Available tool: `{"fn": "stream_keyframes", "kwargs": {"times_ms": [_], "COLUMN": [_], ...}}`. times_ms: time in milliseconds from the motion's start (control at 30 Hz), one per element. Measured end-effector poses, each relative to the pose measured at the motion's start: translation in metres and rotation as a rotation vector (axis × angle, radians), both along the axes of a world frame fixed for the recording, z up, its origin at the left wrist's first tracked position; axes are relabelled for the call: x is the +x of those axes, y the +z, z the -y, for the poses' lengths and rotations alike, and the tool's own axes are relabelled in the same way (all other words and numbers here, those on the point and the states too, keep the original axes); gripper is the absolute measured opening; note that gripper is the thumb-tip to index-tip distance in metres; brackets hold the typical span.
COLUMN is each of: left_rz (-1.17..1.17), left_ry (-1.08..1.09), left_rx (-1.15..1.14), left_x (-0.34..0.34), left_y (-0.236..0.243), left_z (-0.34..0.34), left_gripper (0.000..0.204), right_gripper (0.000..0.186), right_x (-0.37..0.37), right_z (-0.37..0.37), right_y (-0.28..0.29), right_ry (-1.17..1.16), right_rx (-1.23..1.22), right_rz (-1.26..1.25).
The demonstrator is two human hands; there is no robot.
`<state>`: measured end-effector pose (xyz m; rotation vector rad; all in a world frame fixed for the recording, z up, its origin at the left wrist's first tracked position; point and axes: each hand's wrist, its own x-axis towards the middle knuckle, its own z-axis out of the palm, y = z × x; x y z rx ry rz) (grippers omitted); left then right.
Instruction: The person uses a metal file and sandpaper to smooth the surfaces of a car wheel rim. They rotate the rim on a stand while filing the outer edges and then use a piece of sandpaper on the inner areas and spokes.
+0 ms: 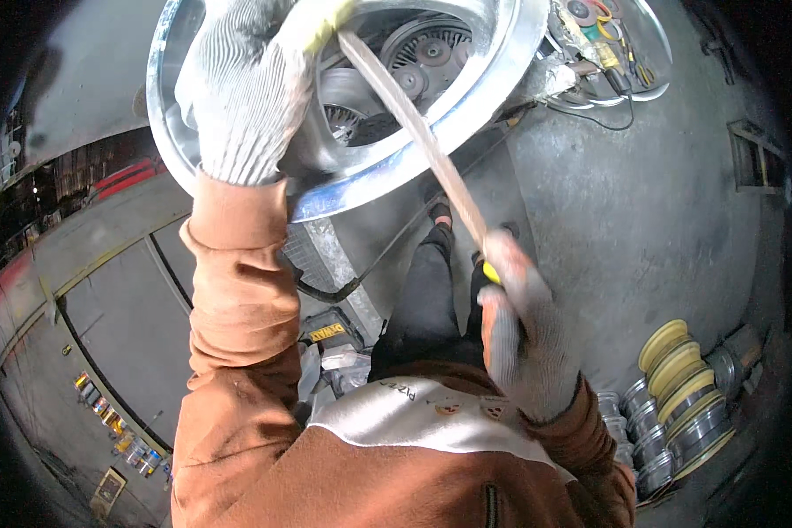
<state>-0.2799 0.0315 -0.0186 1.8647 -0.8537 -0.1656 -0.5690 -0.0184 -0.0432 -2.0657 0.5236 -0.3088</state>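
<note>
A bright silver wheel rim (pixel 352 198) fills the upper middle, tilted, its spoke openings showing. Across it slants a long flat file (pixel 422 141) with a yellow handle end. My right hand (pixel 532 330), in a grey knit glove, is closed around the handle, slightly blurred. My left hand (pixel 251 84), in a whitish glove with yellowed fingertips, lies over the rim's left side. Its fingers bend around the far end of the file, though the top edge of the view cuts part of them off.
Through the rim show dark round discs (pixel 409 79). At upper right stands a rim-like tray (pixel 656 40) of tools with a cord (pixel 612 128). Stacked wheel rims (pixel 682 387) stand at lower right. A dark tool case (pixel 333 330) and plastic bags lie by my legs. Small cans (pixel 119 422) line the left.
</note>
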Motion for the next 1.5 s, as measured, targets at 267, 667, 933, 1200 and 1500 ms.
{"fn": "stream_keyframes", "kwargs": {"times_ms": [267,667,933,1200,1500], "left_rz": [-0.043,-0.037,0.313,0.094,0.228], "left_ry": [0.058,0.052,-0.309,0.179,-0.385], "left_rx": [0.040,-0.018,0.133,0.195,0.152], "left_x": [0.001,0.003,0.023,0.006,0.015], "left_y": [0.011,0.002,-0.006,0.004,-0.001], "left_z": [0.005,-0.002,-0.020,0.001,-0.009], "left_gripper": [0.016,0.020,0.019,0.029,0.023], "right_gripper": [0.035,0.033,0.044,0.036,0.035], "right_x": [0.012,0.007,-0.026,0.022,-0.033], "right_z": [0.009,-0.008,-0.023,0.007,-0.020], "right_y": [0.002,-0.005,-0.020,-0.004,-0.003], "right_ry": [0.014,-0.063,-0.052,-0.038,-0.063], "right_rx": [-0.016,0.008,0.008,0.025,0.198], "right_rz": [0.008,-0.003,0.010,-0.036,-0.156]}}
